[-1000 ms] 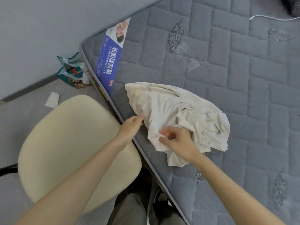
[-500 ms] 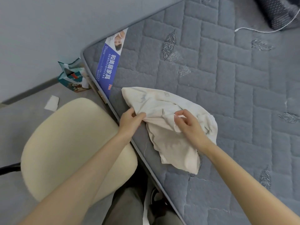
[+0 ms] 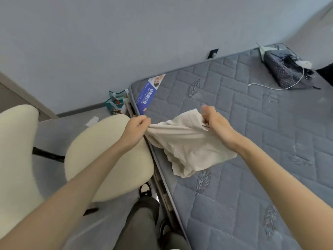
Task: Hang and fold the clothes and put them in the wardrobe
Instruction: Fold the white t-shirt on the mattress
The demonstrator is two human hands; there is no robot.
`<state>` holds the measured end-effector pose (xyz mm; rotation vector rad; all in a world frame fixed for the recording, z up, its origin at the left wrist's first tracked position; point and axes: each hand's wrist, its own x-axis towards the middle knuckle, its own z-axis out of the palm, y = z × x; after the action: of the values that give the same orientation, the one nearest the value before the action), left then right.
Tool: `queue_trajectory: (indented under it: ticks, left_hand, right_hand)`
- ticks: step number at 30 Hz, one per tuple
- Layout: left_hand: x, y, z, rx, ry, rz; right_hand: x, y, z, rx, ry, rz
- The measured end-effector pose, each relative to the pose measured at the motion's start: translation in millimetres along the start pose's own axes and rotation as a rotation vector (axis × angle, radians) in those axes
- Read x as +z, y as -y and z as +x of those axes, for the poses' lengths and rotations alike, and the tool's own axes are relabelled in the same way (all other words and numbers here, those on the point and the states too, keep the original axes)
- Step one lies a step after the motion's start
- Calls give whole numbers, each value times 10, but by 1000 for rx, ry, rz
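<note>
Single head-worn wide-angle view, facing forward and down, close above mattress (image 3: 252, 123) edge and chair (image 3: 93, 141)

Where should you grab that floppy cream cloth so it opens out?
Probably its top edge, one grip at each end, from the sides, as the left hand and right hand hold it: the cream cloth is limp, so the rest hangs straight.

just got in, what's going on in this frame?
A person holds a crumpled cream garment up over the edge of a grey mattress. The left hand grips one end and the right hand grips the other. The cloth between them is stretched and the rest hangs down. It is not folded or hung yet. A cream chair stands beside the mattress.
</note>
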<state>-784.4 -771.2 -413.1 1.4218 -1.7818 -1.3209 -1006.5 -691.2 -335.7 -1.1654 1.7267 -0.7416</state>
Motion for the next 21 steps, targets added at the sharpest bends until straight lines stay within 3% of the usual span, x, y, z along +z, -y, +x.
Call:
queue_trajectory:
  ticks: [2, 4, 7, 10, 12, 14, 16, 21]
  left_hand:
    - [-75, -161, -294, 61, -60, 11]
    - [-186, -307, -547, 89, -124, 25]
    - [-446, -532, -903, 112, -201, 54]
    - [-707, -713, -1177, 135, -151, 97]
    - [-901, -802, -1426, 141, -22, 147]
    - [-1053, -799, -1595, 136, 51, 353]
    - [-1134, -777, -1713, 95, 4, 539]
    - [-1470, -652, -1786, -60, -154, 537]
  right_hand:
    - [-28, 131, -271, -1, 115, -37]
    - [-5, 234, -557, -96, 226, -245]
    - [80, 351, -851, -257, 203, -543]
    - [138, 554, -992, -355, 6, -406]
    - [124, 795, -1072, -393, -57, -314]
    - [114, 1072, -1121, -456, -87, -267]
    - [148, 1340, -1177, -510, -67, -233]
    - [405, 1792, -1319, -526, 1, -97]
